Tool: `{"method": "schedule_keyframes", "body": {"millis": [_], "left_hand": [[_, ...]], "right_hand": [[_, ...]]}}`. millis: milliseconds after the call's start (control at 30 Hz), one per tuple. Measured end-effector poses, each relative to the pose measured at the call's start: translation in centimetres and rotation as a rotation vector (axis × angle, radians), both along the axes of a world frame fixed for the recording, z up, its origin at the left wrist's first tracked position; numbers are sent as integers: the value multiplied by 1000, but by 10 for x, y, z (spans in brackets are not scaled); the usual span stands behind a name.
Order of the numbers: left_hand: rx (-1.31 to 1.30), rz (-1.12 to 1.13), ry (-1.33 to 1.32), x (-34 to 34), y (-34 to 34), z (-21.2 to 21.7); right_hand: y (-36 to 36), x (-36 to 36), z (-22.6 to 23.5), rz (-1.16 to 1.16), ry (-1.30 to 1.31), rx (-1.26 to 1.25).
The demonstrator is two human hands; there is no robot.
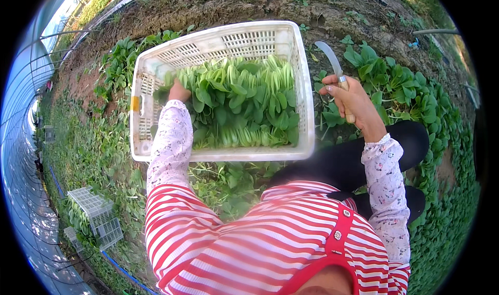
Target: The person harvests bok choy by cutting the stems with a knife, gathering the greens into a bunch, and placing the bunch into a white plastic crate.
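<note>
Greens (244, 97) in crate (305, 103); knife (335, 64) right of it; seemingly other crates (109, 219) lower left

The big crate (221, 156) is white, with a yellow patch (135, 103) on its left side. The greens (239, 95) in it have dark green leaves and pale green stems. The knife (337, 70) has a grey blade and a light brown handle. The shirt (239, 243) has red and white stripes, and its front band (342, 224) is red. The lower sleeves (172, 131) are white with little flowers. The trousers (332, 160) are black, the soil (249, 5) is brown and the hose (126, 273) on the left is blue.
</note>
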State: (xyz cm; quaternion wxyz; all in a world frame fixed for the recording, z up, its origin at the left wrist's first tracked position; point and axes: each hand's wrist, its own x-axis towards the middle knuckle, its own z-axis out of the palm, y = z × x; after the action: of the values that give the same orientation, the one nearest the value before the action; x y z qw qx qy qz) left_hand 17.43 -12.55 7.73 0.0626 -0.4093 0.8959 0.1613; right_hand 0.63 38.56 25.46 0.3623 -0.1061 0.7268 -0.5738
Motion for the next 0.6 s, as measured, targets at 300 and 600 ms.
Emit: {"method": "schedule_keyframes", "body": {"millis": [300,600], "left_hand": [[544,341,346,-9,-18,-25],[-618,377,-191,-8,96,-119]], "right_hand": [[-4,3,-1,0,-30,-36],[-2,1,-8,-42,-37,-4]]}}
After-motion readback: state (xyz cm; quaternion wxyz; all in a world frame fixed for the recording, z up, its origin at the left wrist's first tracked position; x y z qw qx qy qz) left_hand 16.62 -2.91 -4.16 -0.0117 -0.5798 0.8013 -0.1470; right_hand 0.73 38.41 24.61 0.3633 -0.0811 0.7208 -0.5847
